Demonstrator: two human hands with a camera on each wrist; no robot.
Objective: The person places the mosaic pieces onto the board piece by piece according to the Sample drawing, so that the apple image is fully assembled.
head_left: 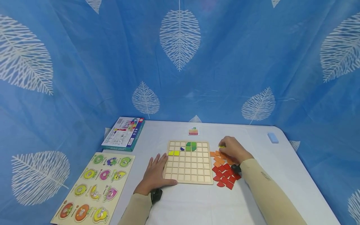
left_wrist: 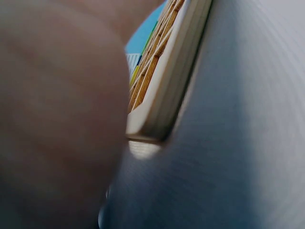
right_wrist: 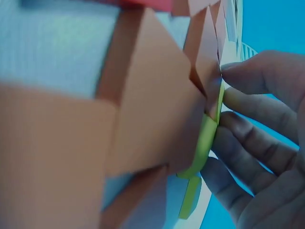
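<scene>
A wooden grid board (head_left: pixel 185 177) lies flat on the table. On it are two yellow tiles (head_left: pixel 173 153), a small dark blue piece (head_left: pixel 182 149) and several green pieces (head_left: pixel 193 144). My left hand (head_left: pixel 156 173) rests at the board's lower left corner, fingers spread along the left side, thumb by the front edge; the left wrist view shows the board's corner beside the palm. Right of the board, my right hand (head_left: pixel 234 149) pinches a yellow tile (right_wrist: pixel 220 102) between thumb and fingertips. More yellow pieces (right_wrist: pixel 202 148) lie under the other fingertips, against orange tiles (head_left: pixel 219 160).
Red tiles (head_left: pixel 225 175) are heaped in front of the orange ones. A small pattern card (head_left: pixel 193 131) lies behind the board. On the left are a box (head_left: pixel 119 132) and a fruit puzzle board (head_left: pixel 94 178); a light blue block (head_left: pixel 272 137) lies far right.
</scene>
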